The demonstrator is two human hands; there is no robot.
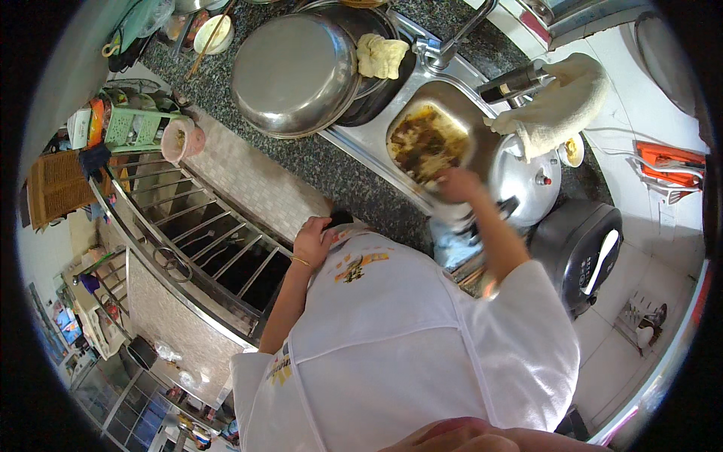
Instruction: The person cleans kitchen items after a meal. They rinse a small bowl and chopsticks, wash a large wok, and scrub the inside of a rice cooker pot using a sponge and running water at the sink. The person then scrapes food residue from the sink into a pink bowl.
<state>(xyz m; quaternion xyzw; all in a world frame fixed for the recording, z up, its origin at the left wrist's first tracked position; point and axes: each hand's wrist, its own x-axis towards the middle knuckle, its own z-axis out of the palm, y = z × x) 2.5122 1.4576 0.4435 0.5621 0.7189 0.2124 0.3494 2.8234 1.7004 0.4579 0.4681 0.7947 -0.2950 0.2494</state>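
My right hand [458,185] is blurred and reaches into the near right corner of the steel sink basin [486,135]. Brown and yellowish wet residue [426,141] covers the bottom of the basin. Whether the fingers grip anything there cannot be seen. My left hand [314,242], a thin bracelet at its wrist, rests against the front of my white shirt or apron [390,316], thumb apart from the fingers and nothing visible in it. A chrome faucet [440,50] stands at the basin's far edge. On the left side of the sink, a folded pale cloth [382,56] lies beside a large overturned metal basin [294,73].
Right of the sink are a pressure cooker lid [525,178], a cloth draped over a dark cylinder [511,82], and a black electric cooker [579,254]. A white bowl with chopsticks [213,35] sits on the granite counter [361,169]. Metal railings [197,226] run behind me at left.
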